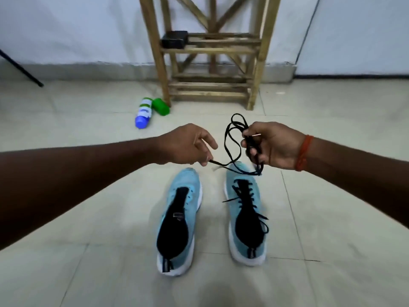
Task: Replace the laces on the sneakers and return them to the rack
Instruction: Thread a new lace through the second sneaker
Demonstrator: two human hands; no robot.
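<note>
Two light-blue sneakers stand side by side on the tiled floor, toes pointing away from me. The left sneaker (179, 220) has no lace over its black tongue. The right sneaker (245, 213) carries a black lace with loose ends. Above their toes, my right hand (274, 145) grips a bunched black lace (232, 138). My left hand (188, 145) pinches one end of that same lace, which hangs in loops between both hands. The wooden rack (210, 52) stands against the wall beyond.
A small black box (174, 39) sits on the rack's middle shelf. A blue-and-white bottle (143, 113) and a green container (161, 106) lie on the floor left of the rack. A dark tripod leg (22, 67) slants at the far left.
</note>
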